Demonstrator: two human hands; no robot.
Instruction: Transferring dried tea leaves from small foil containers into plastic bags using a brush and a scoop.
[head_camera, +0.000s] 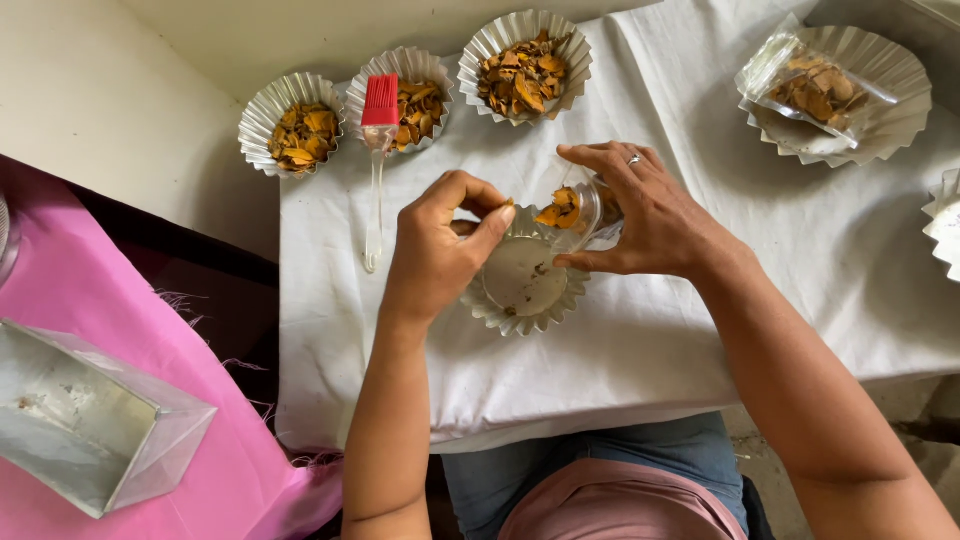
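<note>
From the head camera, three fluted foil cups stand in a row at the far edge of the counter (700, 330), which is draped in a white cloth: the left cup (293, 122), the middle cup (405, 98) and the right cup (525, 65) each hold a heap of orange-brown dried pieces. A silicone brush (377, 150) with red bristles and a clear handle lies with its head across the middle cup. Farther right, a larger foil cup (860, 100) carries a clear bag of the same pieces. In the centre, a nearly bare foil cup (520, 285) sits beneath both hands. The right hand (650, 215) grips a small clear container (575, 210) tilted over that cup, fingers curled round it, orange pieces inside. The left hand (440, 250) pinches thumb and forefinger together at the container's mouth, on something too small to tell. Lower left, a metal box (90, 425) rests on pink cloth (200, 330).
</note>
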